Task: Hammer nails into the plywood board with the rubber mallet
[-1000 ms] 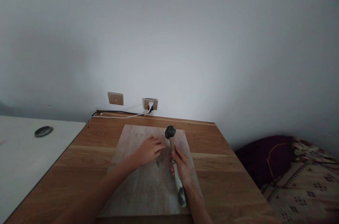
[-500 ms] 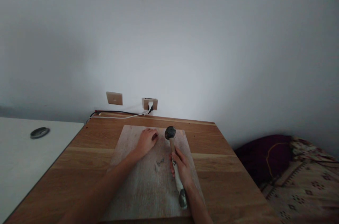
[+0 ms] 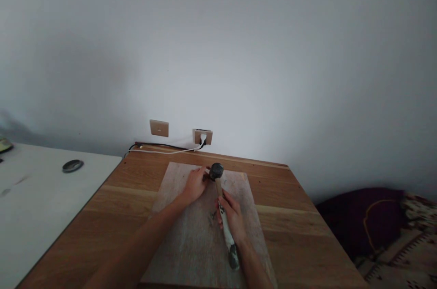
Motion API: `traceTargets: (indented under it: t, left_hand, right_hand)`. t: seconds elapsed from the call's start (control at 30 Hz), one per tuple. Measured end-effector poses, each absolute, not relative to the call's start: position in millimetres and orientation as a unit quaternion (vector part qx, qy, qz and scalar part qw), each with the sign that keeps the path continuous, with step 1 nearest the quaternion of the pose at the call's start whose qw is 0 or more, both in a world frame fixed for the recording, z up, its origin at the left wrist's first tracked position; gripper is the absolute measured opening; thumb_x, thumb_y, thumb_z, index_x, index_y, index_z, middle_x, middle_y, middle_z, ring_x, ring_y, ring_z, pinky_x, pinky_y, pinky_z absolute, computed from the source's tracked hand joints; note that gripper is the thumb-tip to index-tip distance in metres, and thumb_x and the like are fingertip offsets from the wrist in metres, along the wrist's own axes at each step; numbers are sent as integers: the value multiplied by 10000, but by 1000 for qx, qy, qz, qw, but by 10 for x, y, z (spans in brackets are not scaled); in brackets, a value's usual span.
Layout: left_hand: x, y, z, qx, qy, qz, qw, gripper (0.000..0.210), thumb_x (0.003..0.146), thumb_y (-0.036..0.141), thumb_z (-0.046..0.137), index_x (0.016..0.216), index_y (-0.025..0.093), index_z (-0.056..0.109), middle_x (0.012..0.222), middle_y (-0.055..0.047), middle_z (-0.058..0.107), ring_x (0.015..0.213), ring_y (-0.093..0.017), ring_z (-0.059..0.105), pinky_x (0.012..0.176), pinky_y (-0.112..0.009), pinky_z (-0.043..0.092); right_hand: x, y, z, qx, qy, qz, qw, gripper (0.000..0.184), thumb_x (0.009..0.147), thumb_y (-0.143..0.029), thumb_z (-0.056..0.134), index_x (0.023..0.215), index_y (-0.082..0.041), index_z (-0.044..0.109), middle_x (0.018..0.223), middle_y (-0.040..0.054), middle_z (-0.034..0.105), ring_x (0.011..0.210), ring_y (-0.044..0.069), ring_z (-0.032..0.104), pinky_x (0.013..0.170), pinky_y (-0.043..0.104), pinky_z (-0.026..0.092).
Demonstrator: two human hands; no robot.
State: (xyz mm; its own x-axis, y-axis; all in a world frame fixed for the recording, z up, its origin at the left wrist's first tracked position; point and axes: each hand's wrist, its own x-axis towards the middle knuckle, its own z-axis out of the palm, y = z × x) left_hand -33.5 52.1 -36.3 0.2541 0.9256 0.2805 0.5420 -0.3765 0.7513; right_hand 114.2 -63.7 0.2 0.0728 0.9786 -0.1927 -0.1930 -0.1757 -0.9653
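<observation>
My right hand [image 3: 234,216] is wrapped round the handle of a mallet [image 3: 226,225]. The mallet's dark, rounded head [image 3: 216,171] points away from me, and its handle is whitish with a dark butt. At the far part of a worn wooden board [image 3: 191,252], my left hand [image 3: 195,183] is closed in a pinch close beside the mallet head. What those fingers hold is too small and dark to make out. A few small, thin grey pieces [image 3: 211,218], perhaps nails, lie on the board left of my right hand.
The board lies on a wooden table [image 3: 300,230] against a wall. Cables [image 3: 164,152] run along the table's back edge to a wall socket [image 3: 202,137]. To the left, a white surface [image 3: 41,207] bears a round dark dish [image 3: 73,165]. Patterned and purple fabric [image 3: 362,220] lies at right.
The mallet head has moved left relative to the board and now sits right beside my left fingers. The view has shifted slightly left.
</observation>
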Motion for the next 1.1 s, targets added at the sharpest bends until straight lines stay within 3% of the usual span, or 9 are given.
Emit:
traceTargets:
  t: [0.17,0.37,0.73,0.93,1.1]
  left_hand:
    - [-335,503,-345,740,494,368,269,387,801,63,675,1162,199,652,966,-46,802,930,-228,745,938,-386,527]
    - [-331,495,-313,748,503,359,243,427,763,9,635,1151,184,673,976,-51,793,948,-234,737,930,-377,529]
    - [-325,476,-315,743,510,363,238,410,779,14,648,1155,173,679,989,-71,788,942,-239,732,937,-390,532]
    - [-328,454,-270,737,512,364,249,395,785,33,662,1152,179,656,1002,-71,771,980,-233,711,974,-395,518]
    - [-371,206,-185,785,453,355,228,336,814,72,588,1112,204,672,988,-61,736,976,-219,683,940,-367,516]
  right_hand:
    - [1177,-677,-33,-499,-391,565,528,567,739,-618,766,1062,-158,697,592,-52,557,348,84,416,286,213,363]
    - [1171,-678,-40,-510,-386,570,515,526,705,-623,791,943,-166,687,645,-33,588,354,82,444,272,208,355]
    - [1188,-680,-48,-508,-402,568,507,475,736,-587,763,943,-166,688,648,-34,596,357,91,448,283,223,353]
    - [1227,-681,-37,-480,-372,553,570,432,770,-537,744,1046,-207,699,700,-28,623,377,96,439,296,235,349]
    - [1303,-671,-17,-486,-339,540,598,353,761,-540,739,825,-206,645,668,-22,618,379,91,418,311,241,342]
